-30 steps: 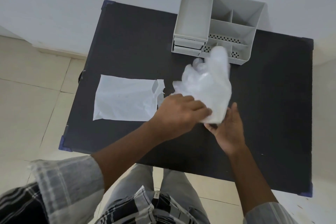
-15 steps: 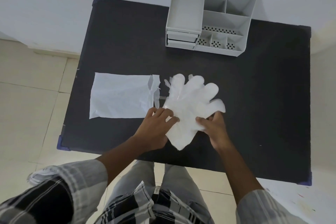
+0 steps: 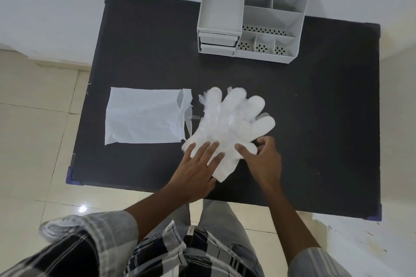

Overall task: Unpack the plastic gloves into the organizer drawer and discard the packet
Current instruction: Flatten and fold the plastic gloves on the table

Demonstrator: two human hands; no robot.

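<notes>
Left hand (image 3: pixel 198 164): flat, fingers spread wide, palm down on the cuff end of the gloves (image 3: pixel 229 126); pressing, not gripping.

Right hand (image 3: pixel 263 157): fingers curled, tips pinching the gloves' right edge near the cuff; how firm the hold is cannot be told.

Gloves: a stack of translucent plastic, fingers fanned toward 1 o'clock, lying flat on the table (image 3: pixel 326 119) near its middle. A second ago the stack was lifted and bunched between both hands; half a second ago it was down but barely spread. Now it is laid out and being smoothed.

Packet (image 3: pixel 144 117): empty, torn open at its right end, flat at 9 o'clock from the gloves, just beside them. Unmoved since a second ago.

Organizer (image 3: pixel 254 18): at 12 o'clock, well apart from the gloves. Two drawers (image 3: pixel 217 44) at its front left, both shut.

Judgement: unpacking is done; the flattening probably prepares a fold to fit a drawer. Opening a drawer, loading it and discarding the packet remain.
</notes>
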